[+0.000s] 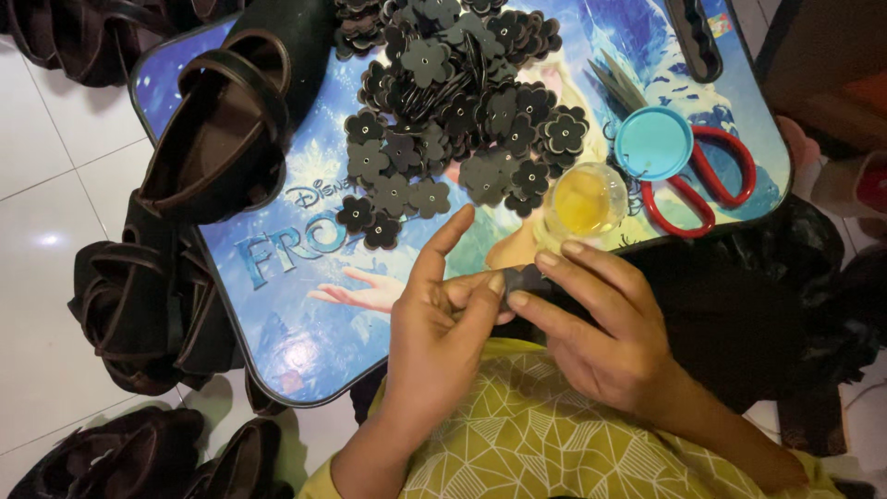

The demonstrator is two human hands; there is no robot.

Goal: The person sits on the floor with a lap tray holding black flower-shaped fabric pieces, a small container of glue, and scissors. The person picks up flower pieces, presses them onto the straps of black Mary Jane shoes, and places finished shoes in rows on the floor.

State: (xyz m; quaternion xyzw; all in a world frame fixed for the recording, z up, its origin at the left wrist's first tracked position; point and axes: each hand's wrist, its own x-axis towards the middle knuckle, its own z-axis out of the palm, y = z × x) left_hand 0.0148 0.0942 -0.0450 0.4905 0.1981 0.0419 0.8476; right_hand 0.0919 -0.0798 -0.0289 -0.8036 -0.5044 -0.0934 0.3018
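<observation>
Along the left edge of the frame, dark brown sandals (pixel 148 305) lie heaped on the white floor, and one more sandal (pixel 226 129) rests on the upper left corner of your blue picture-printed lap table (pixel 277 342). Move right and you meet a thick pile of black flower-shaped cutouts (pixel 453 102) spread over the upper middle of the table, some with a small centre hole.

Below that pile, at lower centre, your left hand (pixel 434 323) has its index finger raised and stretched out, while the thumb and the other fingers curl in against a small dark piece (pixel 525 277). Your right hand (pixel 601 323), just to the right, pinches the same piece, fingers laid flat over it and pressed together. The piece sits between both hands, just off the near edge of the table and above your yellow patterned garment (pixel 536 444); it is mostly hidden, so it may be a strap or a cutout.

Just above your right fingertips stands a small clear cup of yellow liquid (pixel 584 200). Right of it lies a round turquoise lid (pixel 653 143), touching red-handled scissors (pixel 711 185) at the table's right end.
</observation>
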